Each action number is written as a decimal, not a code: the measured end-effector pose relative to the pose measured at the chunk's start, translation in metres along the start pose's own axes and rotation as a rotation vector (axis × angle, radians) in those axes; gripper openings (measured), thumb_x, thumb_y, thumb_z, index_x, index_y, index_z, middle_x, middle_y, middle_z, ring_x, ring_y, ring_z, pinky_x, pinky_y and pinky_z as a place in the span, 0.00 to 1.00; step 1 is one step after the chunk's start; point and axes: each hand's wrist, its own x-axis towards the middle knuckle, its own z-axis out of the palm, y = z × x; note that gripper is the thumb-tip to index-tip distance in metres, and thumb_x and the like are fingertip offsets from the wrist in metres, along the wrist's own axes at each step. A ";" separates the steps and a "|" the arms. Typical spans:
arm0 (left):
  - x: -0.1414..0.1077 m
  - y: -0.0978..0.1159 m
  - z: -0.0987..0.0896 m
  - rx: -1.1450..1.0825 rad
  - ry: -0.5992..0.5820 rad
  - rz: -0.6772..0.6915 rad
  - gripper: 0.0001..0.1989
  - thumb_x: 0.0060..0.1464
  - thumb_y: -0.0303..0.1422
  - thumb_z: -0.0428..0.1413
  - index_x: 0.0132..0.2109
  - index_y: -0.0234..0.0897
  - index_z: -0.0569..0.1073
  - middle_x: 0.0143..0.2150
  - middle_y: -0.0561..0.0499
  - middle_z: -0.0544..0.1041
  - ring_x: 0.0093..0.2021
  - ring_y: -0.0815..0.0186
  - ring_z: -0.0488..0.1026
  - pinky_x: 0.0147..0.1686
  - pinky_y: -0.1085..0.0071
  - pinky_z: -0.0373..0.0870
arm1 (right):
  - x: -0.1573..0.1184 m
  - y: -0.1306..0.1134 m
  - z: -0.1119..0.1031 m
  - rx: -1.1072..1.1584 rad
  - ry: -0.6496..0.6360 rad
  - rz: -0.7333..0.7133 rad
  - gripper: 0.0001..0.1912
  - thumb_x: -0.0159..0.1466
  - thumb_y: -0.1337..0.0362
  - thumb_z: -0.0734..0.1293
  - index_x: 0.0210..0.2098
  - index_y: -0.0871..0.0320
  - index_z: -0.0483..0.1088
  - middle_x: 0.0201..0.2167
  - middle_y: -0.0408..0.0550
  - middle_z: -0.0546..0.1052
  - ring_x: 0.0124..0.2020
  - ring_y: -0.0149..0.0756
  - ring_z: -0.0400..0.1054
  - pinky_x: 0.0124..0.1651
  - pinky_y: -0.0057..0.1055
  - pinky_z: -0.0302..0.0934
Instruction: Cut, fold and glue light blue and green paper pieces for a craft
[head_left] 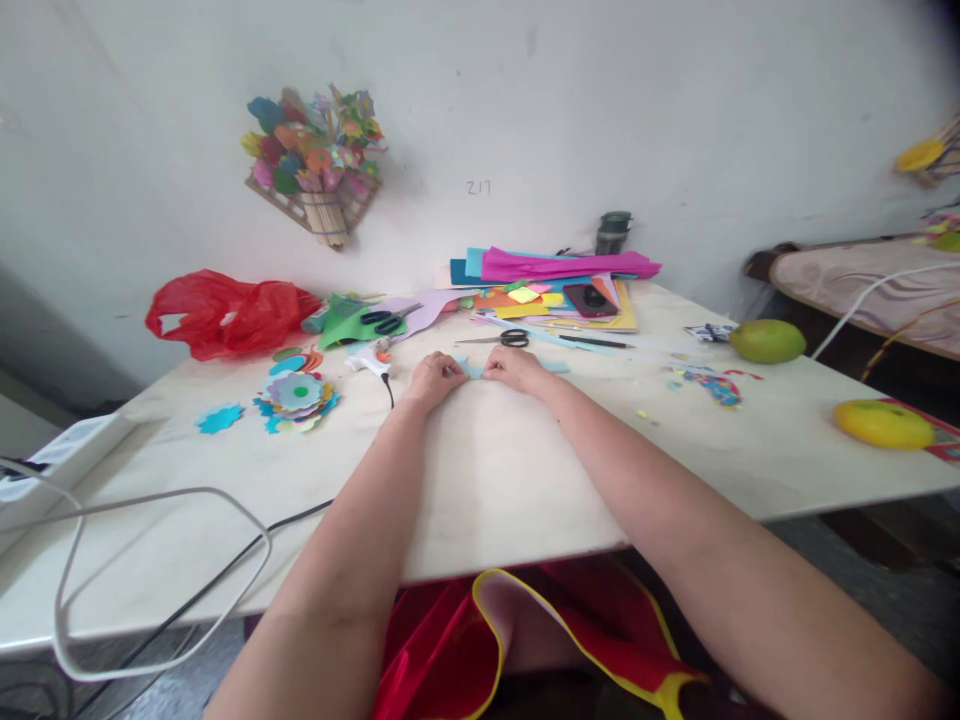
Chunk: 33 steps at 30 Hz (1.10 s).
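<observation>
Forearms (360, 510) cross the near table edge (517, 562), left hand (437, 380) and right hand (516, 370) pinching light-blue paper (472, 370) beyond.

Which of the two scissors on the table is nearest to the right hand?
The pair of scissors lying just beyond the right hand, its blades pointing left. The other scissors lie farther left, their handles over the green sheet.

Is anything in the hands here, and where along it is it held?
Light blue paper: the left hand and right hand have their fingertips at either side of the stretch showing between them. Whether they pinch or press it can't be told.
</observation>
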 end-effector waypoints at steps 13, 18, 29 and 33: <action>0.002 -0.005 -0.003 -0.135 -0.001 -0.038 0.04 0.38 0.32 0.59 0.25 0.36 0.72 0.32 0.52 0.70 0.28 0.72 0.65 0.32 0.73 0.65 | 0.003 0.001 0.001 0.024 -0.027 0.053 0.10 0.55 0.56 0.64 0.30 0.55 0.73 0.38 0.43 0.74 0.37 0.31 0.67 0.30 0.22 0.53; 0.001 -0.002 -0.006 -0.149 -0.022 -0.079 0.04 0.37 0.31 0.59 0.24 0.36 0.72 0.30 0.52 0.71 0.30 0.69 0.68 0.33 0.72 0.66 | 0.004 -0.003 0.001 -0.008 -0.027 0.086 0.14 0.55 0.52 0.63 0.28 0.55 0.72 0.36 0.44 0.75 0.35 0.31 0.67 0.29 0.23 0.53; 0.000 0.003 -0.011 -0.051 -0.050 -0.124 0.04 0.40 0.31 0.57 0.22 0.36 0.71 0.37 0.48 0.73 0.38 0.65 0.70 0.40 0.70 0.66 | 0.002 -0.014 -0.003 -0.034 -0.055 0.173 0.16 0.56 0.50 0.62 0.30 0.55 0.73 0.37 0.46 0.76 0.35 0.32 0.68 0.29 0.23 0.54; 0.002 0.004 -0.011 0.083 -0.072 -0.102 0.05 0.42 0.31 0.56 0.22 0.36 0.71 0.41 0.47 0.73 0.42 0.63 0.69 0.48 0.66 0.62 | 0.001 -0.016 -0.004 -0.034 -0.062 0.189 0.16 0.56 0.50 0.62 0.29 0.55 0.73 0.37 0.46 0.76 0.35 0.32 0.68 0.30 0.23 0.54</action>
